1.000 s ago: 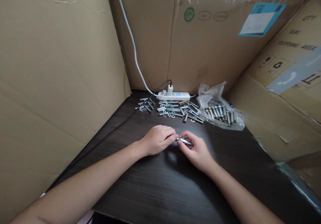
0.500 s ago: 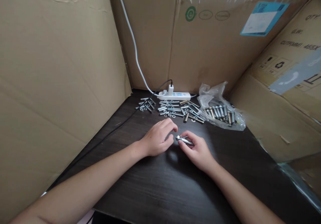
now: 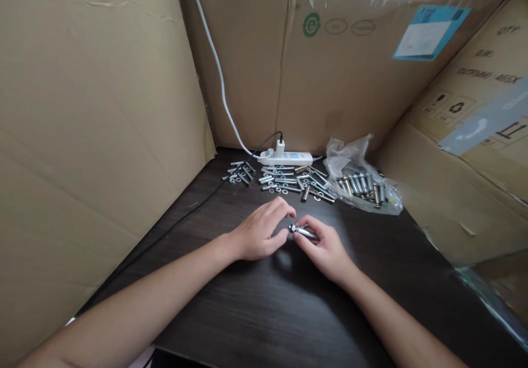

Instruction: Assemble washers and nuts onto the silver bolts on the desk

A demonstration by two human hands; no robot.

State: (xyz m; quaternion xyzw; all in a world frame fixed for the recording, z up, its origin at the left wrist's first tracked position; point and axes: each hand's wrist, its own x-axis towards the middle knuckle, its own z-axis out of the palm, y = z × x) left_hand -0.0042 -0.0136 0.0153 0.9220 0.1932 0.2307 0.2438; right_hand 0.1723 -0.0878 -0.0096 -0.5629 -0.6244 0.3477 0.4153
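Observation:
My right hand (image 3: 325, 245) is closed on a silver expansion bolt (image 3: 305, 232), its sleeve pinched between thumb and fingers. The nut end of the bolt points left, toward my other hand. My left hand (image 3: 264, 230) is curved just left of that end, thumb and fingers apart, with nothing held between them. Both hands are over the dark table (image 3: 264, 307). Beyond them lie loose bolts, sleeves and washers (image 3: 289, 180) in a spread pile, and a smaller group of bolts and washers (image 3: 241, 173) lies to its left.
A clear plastic bag (image 3: 391, 198) with several assembled bolts (image 3: 363, 185) lies at the back right. Behind the loose parts is a white power strip (image 3: 297, 158) with a black cable (image 3: 198, 206) crossing the table's left side. Cardboard boxes (image 3: 247, 71) wall in the left, back and right.
My left hand has moved slightly right and closer to the nut end of the bolt. The right hand keeps its hold on the bolt, almost in the same place.

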